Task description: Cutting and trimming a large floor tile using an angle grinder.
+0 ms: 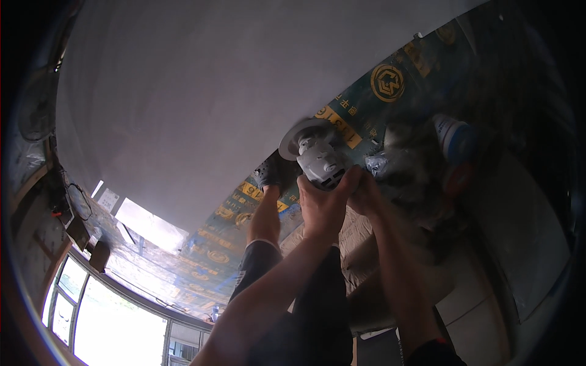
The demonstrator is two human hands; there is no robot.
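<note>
A grey, dusty power tool with a wide round disc, which looks like a disc sander (pixel 318 160), is held out in front of me in both hands. My left hand (pixel 323 210) is closed round the near end of its body, thumb up along the side. Beside it, my right hand (pixel 364 194) grips the same end from the right; its fingers are partly hidden. The disc overlaps the edge of a large pale grey panel (pixel 183 104) in the view, and I cannot tell whether it touches.
Green sheeting with yellow print (pixel 360 119) runs along the panel's edge. To the right are a white and blue tub (pixel 456 140) and crumpled clear plastic (pixel 379 163). My foot in a dark clog (pixel 267 174) stands by the panel. A bright window (pixel 119 317) is at lower left.
</note>
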